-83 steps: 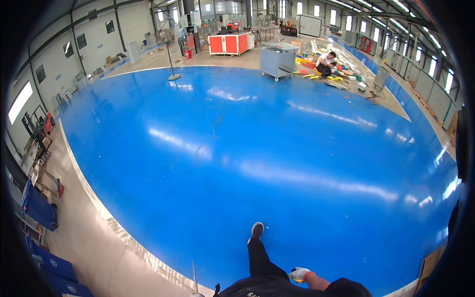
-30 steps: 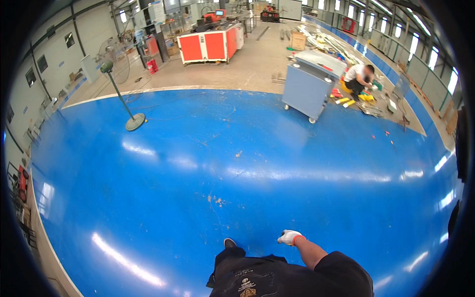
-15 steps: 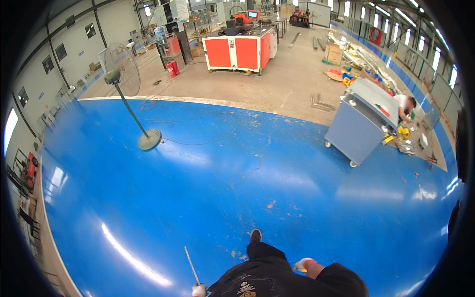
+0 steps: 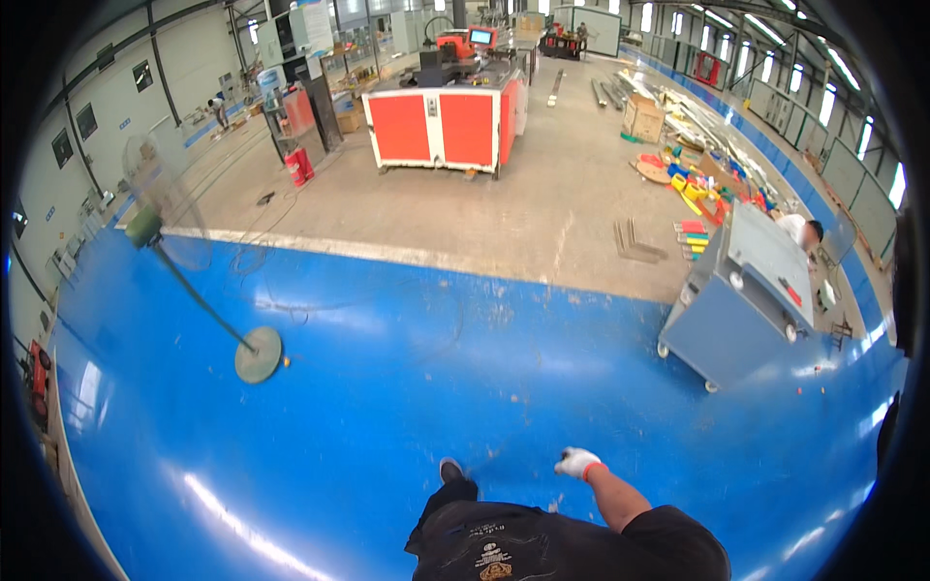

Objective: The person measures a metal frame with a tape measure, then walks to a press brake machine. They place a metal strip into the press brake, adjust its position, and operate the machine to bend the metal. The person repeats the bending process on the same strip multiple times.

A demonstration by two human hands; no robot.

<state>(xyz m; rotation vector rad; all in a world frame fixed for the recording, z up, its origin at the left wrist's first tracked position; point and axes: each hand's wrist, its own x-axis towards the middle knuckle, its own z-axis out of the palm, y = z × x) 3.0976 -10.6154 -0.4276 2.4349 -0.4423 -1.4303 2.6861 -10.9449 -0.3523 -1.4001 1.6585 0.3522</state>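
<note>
My right hand (image 4: 578,462), in a white glove with a red cuff, is stretched forward over the blue floor (image 4: 387,416). Its fingers are curled in. A dark patch shows at the fingertips, and whatever they may hold is hidden. My left hand is out of view. Below, my dark shirt (image 4: 542,542) and one shoe (image 4: 450,470) show. Neither the right hand nor the shoe is near any object; the closest large thing is a grey-blue wheeled cabinet (image 4: 722,310) at the right, with a red item (image 4: 790,290) on its top.
A green pedestal fan (image 4: 257,354) stands at the left, cables on the floor behind it. Ahead is a red-and-white machine (image 4: 441,131), with red fire extinguishers (image 4: 298,167) to its left. Coloured items and long metal pieces lie at the right, where a person (image 4: 802,229) bends behind the cabinet.
I have moved forward: the machine, fan and cabinet appear nearer. My right hand has swung forward. My left hand, with a thin rod, has dropped out of view.
</note>
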